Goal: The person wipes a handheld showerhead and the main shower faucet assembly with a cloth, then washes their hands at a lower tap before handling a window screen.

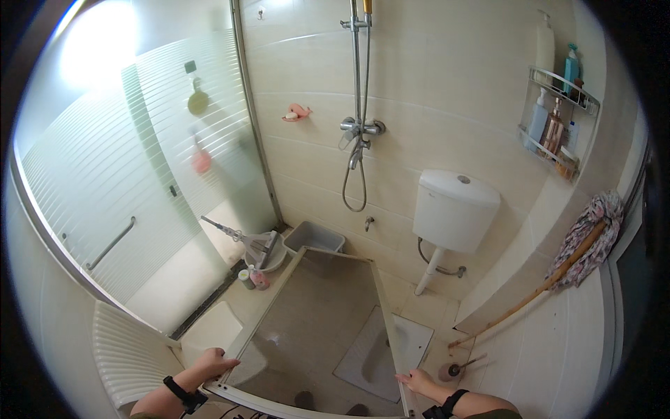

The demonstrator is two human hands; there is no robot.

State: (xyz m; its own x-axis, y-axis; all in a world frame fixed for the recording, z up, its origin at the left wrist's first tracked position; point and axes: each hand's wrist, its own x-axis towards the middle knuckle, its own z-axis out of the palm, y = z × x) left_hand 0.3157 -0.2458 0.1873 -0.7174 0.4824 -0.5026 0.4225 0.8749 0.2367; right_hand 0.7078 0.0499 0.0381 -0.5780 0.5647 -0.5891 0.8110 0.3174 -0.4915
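Observation:
A large framed mesh screen [314, 298] stretches out before me, tilted away towards the back wall. Its pale frame narrows at the far end. My left hand [212, 362] grips the near left side of the frame, thumb pointing inward. On the opposite side, my right hand [417, 381] has hold of the right rail close to the near corner. Through the dark mesh I see the tiled floor, part of a squat toilet and the tips of two shoes. The squat toilet's right part [419, 335] shows uncovered beside the frame.
Beyond the screen's far end sits a grey plastic tub [316, 238]. Left of it are a basin [277, 262] with a squeeze mop [259, 246] and a pink bottle [259, 279]. A cistern [456, 209], string mop [586, 241] and toilet brush [450, 371] stand right. Frosted glass doors [157, 209] bound the left.

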